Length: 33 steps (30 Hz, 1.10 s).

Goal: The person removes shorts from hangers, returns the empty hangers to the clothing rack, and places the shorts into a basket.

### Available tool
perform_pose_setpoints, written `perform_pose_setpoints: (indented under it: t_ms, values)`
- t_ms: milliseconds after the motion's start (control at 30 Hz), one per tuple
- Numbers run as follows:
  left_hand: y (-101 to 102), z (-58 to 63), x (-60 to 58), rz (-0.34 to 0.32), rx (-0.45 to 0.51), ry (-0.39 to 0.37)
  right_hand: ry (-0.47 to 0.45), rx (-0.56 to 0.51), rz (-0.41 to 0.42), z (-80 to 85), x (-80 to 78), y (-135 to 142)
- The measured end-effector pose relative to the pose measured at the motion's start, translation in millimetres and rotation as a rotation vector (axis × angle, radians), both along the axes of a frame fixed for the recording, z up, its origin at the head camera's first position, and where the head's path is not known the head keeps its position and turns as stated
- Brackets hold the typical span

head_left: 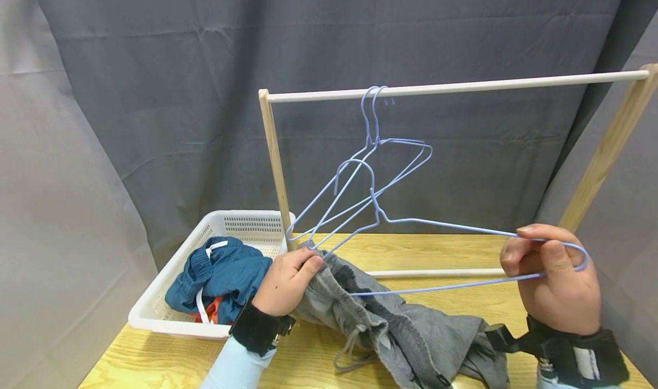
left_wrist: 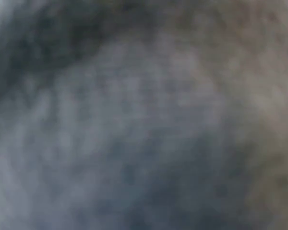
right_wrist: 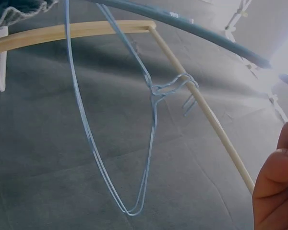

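A blue wire hanger [head_left: 452,224] spans the space between both hands. My right hand [head_left: 560,286] pinches its right end between thumb and fingers. At the other end, my left hand [head_left: 288,280] grips the waistband of grey drawstring trousers [head_left: 411,332], with the hanger's left corner going in at the waist opening. The hanger's lower bar also disappears into the cloth. The trousers sag to the tabletop, drawstring dangling. Grey cloth [left_wrist: 134,120] fills the left wrist view, too blurred for detail. At the right wrist view's edge, fingers [right_wrist: 276,177] show.
Two more blue hangers [head_left: 372,132] hang from the white rod [head_left: 462,87] of a wooden-post rack [head_left: 275,155]. A white basket [head_left: 149,315] on the left holds a teal garment [head_left: 231,269] and something orange [head_left: 213,309]. Everything stands on a wood-grain table [head_left: 437,249].
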<state>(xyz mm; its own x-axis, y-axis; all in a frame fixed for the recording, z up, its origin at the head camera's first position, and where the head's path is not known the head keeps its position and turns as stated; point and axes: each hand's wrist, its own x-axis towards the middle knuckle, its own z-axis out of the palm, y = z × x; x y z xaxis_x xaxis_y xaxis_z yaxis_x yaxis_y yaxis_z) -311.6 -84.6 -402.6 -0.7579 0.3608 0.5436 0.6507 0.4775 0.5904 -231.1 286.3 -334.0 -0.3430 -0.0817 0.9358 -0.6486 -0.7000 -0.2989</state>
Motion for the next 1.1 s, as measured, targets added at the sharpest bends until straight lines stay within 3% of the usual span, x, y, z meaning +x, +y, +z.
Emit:
perform_pose_setpoints:
  t_ms: [267, 667, 867, 967, 1100]
  values:
    - [0, -1.8, -1.3, 0.027, -0.014, -0.004, -0.016, -0.090, 0.007, 5.1, 2.7, 1]
    - [0, -4.9, -0.5, 0.062, -0.028, -0.003, -0.025, -0.170, 0.147, 0.1, 0.7, 16]
    - [1, -3.8, -2.0, 0.060, -0.038, 0.000, -0.037, -0.256, 0.073, 2.0, 5.2, 23]
    - [1, -3.8, -3.5, 0.072, -0.050, 0.006, -0.028, -0.317, -0.030, 0.4, 6.1, 31]
    - [0, -5.4, -2.6, 0.063, -0.051, -0.024, -0.092, -0.414, -0.181, -0.1, 9.8, 42]
